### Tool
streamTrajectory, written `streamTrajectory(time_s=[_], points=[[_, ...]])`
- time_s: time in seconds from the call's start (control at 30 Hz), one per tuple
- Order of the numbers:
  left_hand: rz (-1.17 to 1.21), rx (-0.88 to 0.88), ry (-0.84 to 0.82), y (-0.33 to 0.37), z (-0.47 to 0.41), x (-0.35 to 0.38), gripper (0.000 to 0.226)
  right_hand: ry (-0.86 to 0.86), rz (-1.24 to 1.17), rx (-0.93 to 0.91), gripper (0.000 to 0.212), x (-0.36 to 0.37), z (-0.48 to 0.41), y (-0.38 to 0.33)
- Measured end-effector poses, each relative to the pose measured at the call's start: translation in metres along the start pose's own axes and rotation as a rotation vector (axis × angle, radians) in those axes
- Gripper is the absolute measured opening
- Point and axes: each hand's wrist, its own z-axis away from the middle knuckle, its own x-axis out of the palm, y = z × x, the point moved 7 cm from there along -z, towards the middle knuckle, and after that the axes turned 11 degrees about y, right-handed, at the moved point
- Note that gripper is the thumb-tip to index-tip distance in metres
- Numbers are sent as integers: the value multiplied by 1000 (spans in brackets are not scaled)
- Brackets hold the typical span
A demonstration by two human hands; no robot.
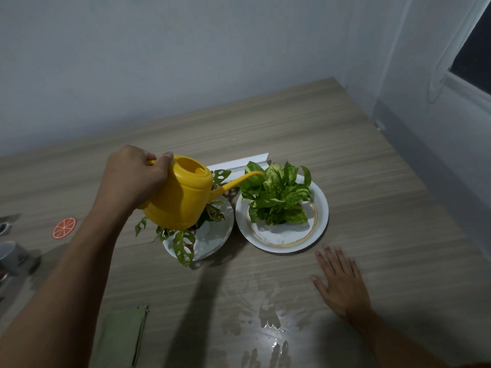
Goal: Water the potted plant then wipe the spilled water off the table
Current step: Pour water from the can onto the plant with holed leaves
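My left hand point(134, 173) grips the handle of a yellow watering can point(183, 193), held above the table and tilted right. Its thin spout tip point(261, 173) reaches over the variegated green plant point(279, 199), which stands on a white plate with a gold ring point(320, 221). Under the can is a second plant with holed leaves point(183, 244) on another white plate point(215, 240), partly hidden. My right hand point(340, 282) lies flat on the wooden table point(372, 181), fingers spread, holding nothing. A puddle of spilled water point(271, 322) shines on the table near me. A folded green cloth point(121, 338) lies at the front left.
An orange-slice coaster point(64, 227) sits on the left. Grey cups point(10, 253) stand at the left edge. A white strip point(239, 162) lies behind the plants. A wall runs behind the table and a window point(473, 54) is at the right.
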Motion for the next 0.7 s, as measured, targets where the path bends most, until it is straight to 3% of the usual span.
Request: streamTrajectory(time_s=[0.7], points=[[-48,34,-48,18,-10,-5,52,30,-3,3,71,-8,0,-1]])
